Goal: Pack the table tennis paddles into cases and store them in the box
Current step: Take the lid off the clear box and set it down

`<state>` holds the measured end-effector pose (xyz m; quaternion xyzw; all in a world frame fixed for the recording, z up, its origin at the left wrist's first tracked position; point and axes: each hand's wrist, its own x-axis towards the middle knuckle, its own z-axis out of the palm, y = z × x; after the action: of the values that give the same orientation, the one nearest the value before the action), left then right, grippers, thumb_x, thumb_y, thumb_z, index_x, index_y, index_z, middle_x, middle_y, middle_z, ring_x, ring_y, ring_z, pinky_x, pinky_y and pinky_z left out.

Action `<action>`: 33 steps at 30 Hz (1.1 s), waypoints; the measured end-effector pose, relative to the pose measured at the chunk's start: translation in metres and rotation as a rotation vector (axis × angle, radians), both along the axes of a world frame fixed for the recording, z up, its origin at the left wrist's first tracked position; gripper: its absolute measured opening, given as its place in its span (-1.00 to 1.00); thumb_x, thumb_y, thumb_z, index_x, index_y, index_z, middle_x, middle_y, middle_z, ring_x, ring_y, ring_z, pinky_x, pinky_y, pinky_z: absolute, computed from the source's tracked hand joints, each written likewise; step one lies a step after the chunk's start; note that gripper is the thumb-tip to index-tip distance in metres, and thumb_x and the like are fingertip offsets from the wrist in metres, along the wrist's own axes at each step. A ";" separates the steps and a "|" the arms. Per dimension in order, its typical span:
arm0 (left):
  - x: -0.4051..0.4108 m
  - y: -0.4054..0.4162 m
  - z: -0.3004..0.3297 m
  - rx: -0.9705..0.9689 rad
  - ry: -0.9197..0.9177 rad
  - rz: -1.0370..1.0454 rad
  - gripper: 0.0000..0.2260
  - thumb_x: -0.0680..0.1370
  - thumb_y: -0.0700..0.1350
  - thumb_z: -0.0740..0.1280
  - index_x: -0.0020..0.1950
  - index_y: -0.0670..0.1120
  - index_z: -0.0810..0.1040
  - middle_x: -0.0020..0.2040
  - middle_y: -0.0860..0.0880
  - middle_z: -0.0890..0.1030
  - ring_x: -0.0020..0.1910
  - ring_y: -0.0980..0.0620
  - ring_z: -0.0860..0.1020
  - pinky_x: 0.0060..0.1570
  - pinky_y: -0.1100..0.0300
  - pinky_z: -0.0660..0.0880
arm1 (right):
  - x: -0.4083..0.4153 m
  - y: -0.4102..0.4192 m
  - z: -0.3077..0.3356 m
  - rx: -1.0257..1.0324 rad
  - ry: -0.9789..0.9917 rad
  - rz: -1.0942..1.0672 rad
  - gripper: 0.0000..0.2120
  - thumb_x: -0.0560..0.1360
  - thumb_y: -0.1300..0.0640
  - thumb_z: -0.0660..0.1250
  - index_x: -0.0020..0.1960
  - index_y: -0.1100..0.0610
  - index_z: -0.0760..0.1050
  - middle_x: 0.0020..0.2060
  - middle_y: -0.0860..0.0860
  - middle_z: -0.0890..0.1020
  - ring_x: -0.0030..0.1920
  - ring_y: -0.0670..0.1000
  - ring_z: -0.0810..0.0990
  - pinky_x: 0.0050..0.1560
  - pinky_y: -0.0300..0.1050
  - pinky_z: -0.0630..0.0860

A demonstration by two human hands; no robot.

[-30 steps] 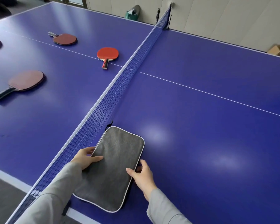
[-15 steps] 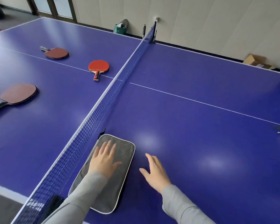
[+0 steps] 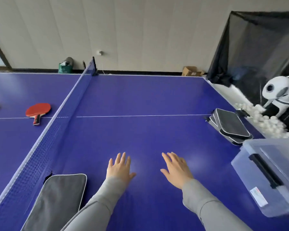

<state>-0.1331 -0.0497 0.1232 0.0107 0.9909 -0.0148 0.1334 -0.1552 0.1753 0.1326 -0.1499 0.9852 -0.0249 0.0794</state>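
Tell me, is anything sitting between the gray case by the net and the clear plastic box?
Only the person's own arms. The gray case lies at lower left beside the net; the clear plastic box sits at the right edge. Left hand and right hand hover open over the bare blue table between them.

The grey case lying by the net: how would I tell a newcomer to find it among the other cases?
Start at the blue table tennis table and follow its net towards the near edge. There, flat beside the net, lies the grey fabric case with white piping, left of the hands. It lies alone, unlike the stack of darker cases at the far right by the clear plastic box.
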 end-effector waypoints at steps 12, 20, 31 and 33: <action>0.040 0.309 0.064 0.137 0.151 -0.313 -0.33 0.58 0.28 0.04 0.56 -0.02 -0.08 0.58 0.01 -0.06 0.55 0.00 -0.02 0.49 -0.02 0.01 | 0.128 0.298 0.069 0.023 0.182 -0.381 -0.41 0.60 -0.13 0.09 0.53 0.08 0.03 0.44 0.05 0.25 0.47 0.03 0.19 0.40 -0.03 0.19; 0.078 0.458 0.087 0.210 0.200 -0.447 -0.33 0.57 0.30 0.01 0.56 0.00 -0.07 0.58 0.03 -0.06 0.55 0.02 -0.07 0.50 -0.01 -0.02 | 0.204 0.451 0.089 0.070 0.194 -0.533 -0.41 0.62 -0.14 0.06 0.54 0.09 -0.01 0.47 0.04 0.22 0.48 0.04 0.16 0.39 0.00 0.25; 0.016 0.566 0.073 0.211 0.206 -0.446 -0.34 0.57 0.30 -0.02 0.56 0.00 -0.07 0.58 0.01 -0.07 0.55 0.01 -0.09 0.49 0.01 -0.01 | 0.156 0.572 0.073 0.064 0.198 -0.577 -0.41 0.62 -0.13 0.03 0.55 0.08 -0.05 0.48 0.03 0.19 0.50 0.02 0.13 0.41 -0.02 0.22; -0.004 0.581 0.067 0.207 0.208 -0.430 -0.34 0.58 0.29 -0.02 0.56 -0.01 -0.07 0.58 0.00 -0.08 0.55 0.01 -0.09 0.49 0.01 -0.01 | 0.136 0.592 0.071 0.060 0.170 -0.567 -0.41 0.62 -0.13 0.04 0.55 0.07 -0.06 0.49 0.04 0.19 0.50 0.02 0.13 0.43 -0.01 0.20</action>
<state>-0.1375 0.5311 0.1899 0.2331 0.9705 0.0579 0.0227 -0.0193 0.7672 0.2038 0.1319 0.9912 -0.0040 -0.0093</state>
